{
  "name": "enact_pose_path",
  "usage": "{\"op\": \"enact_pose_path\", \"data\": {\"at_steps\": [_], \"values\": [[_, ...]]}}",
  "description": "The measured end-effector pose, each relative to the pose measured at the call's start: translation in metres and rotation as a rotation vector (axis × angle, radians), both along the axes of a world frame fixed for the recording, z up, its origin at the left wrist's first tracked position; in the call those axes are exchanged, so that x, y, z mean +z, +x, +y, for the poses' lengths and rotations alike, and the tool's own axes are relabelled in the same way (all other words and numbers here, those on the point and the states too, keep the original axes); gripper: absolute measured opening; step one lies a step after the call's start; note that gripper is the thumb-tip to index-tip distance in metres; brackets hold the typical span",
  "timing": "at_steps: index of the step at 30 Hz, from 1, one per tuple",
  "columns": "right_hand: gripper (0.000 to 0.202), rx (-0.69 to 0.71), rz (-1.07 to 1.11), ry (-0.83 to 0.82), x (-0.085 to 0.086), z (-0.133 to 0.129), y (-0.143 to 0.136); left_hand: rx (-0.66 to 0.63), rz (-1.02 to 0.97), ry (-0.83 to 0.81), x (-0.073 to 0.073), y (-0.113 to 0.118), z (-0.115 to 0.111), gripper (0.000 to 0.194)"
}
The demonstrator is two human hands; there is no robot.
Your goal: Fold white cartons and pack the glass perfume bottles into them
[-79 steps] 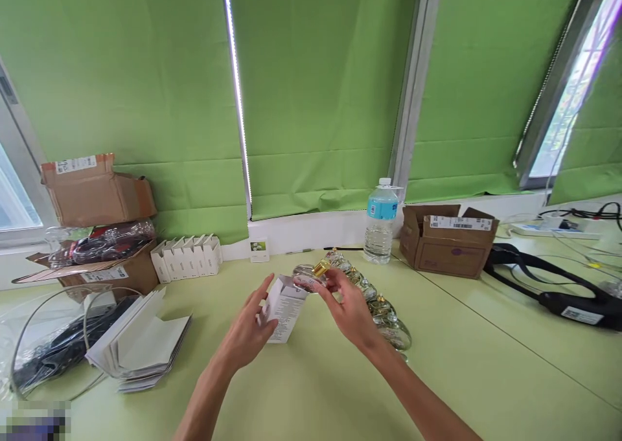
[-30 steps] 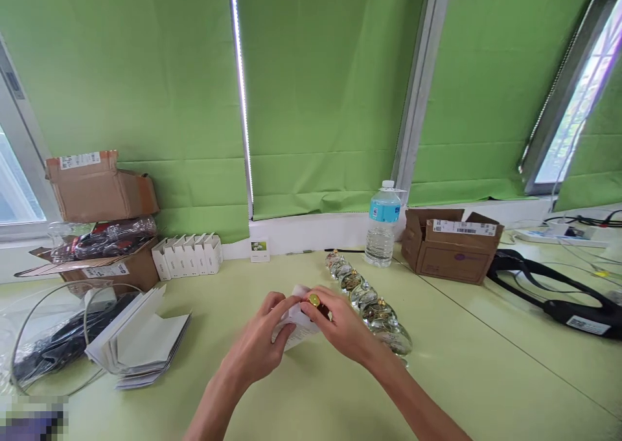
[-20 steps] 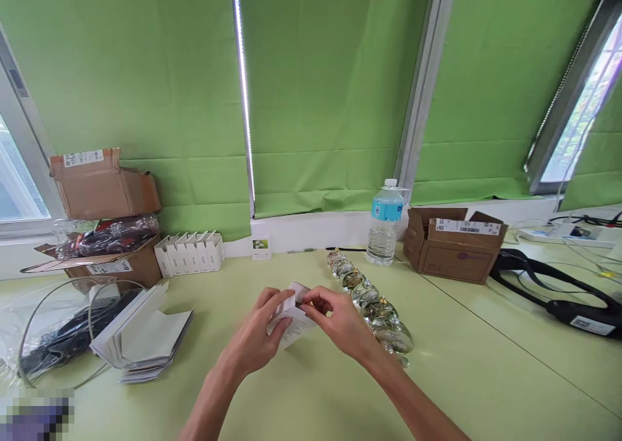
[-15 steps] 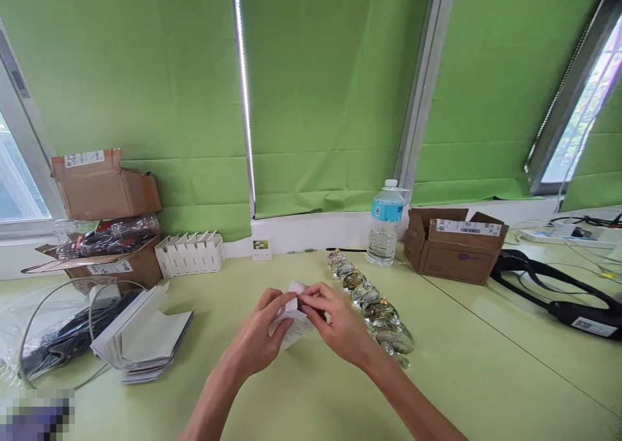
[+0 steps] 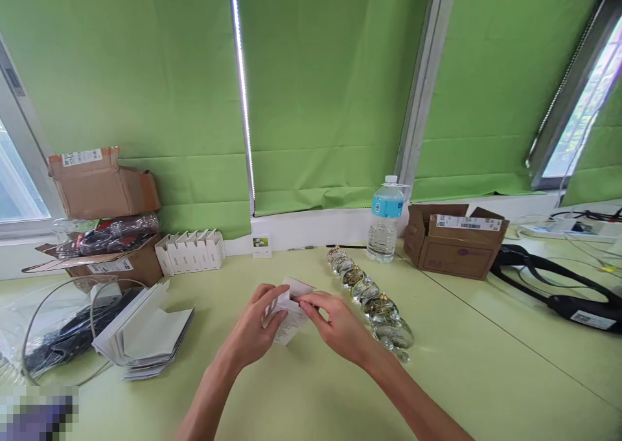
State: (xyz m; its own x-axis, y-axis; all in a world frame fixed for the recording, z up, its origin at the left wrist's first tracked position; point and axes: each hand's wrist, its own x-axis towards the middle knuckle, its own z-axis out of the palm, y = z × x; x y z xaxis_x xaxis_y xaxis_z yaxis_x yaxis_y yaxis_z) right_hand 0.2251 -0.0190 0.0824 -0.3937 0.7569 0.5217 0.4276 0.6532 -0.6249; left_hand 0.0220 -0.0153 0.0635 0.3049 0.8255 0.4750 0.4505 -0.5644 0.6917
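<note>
Low over the middle of the table, a small white paper box [image 5: 291, 323] with printed text is held between both hands, its top flaps raised. My left hand [image 5: 250, 327] grips its left side, thumb on the near face and fingers at the upper edge. From the right, my right hand [image 5: 337, 324] pinches a flap by the box's upper right edge; the fingertips partly hide the spot. Just right of that hand runs a row of shiny clear glass ornaments with gold-coloured tops [image 5: 364, 292].
Folded white paper blanks [image 5: 158, 340] are piled at left, near a bagged black item [image 5: 58, 337]. Several small white boxes [image 5: 189, 253] line the back. Cardboard boxes [image 5: 104, 192] stand back left. A water bottle [image 5: 382, 237], an open carton [image 5: 454, 250] and a black strap-like device [image 5: 549, 285] are at right.
The paper box has turned a little, and its top flap now stands out flatter and wider toward the right. Both hands keep their hold, with small shifts of the fingers.
</note>
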Motion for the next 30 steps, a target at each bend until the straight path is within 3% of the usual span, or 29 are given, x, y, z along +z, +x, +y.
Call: {"op": "enact_pose_path", "data": {"at_steps": [8, 13, 17, 30], "values": [[0.030, 0.006, 0.235, -0.191, -0.004, 0.003, 0.000, -0.009, -0.110, -0.113, -0.004, -0.011, 0.007, 0.036], [0.033, 0.117, 0.298, -0.159, -0.006, -0.002, -0.006, 0.013, -0.092, -0.109, -0.002, -0.010, 0.004, 0.033], [0.037, 0.176, 0.295, -0.173, -0.006, -0.009, -0.011, 0.010, -0.152, -0.165, 0.000, -0.010, 0.003, 0.037], [0.035, 0.089, 0.174, -0.193, -0.012, -0.008, -0.017, -0.117, -0.429, -0.376, 0.001, -0.021, 0.008, 0.034]]}}
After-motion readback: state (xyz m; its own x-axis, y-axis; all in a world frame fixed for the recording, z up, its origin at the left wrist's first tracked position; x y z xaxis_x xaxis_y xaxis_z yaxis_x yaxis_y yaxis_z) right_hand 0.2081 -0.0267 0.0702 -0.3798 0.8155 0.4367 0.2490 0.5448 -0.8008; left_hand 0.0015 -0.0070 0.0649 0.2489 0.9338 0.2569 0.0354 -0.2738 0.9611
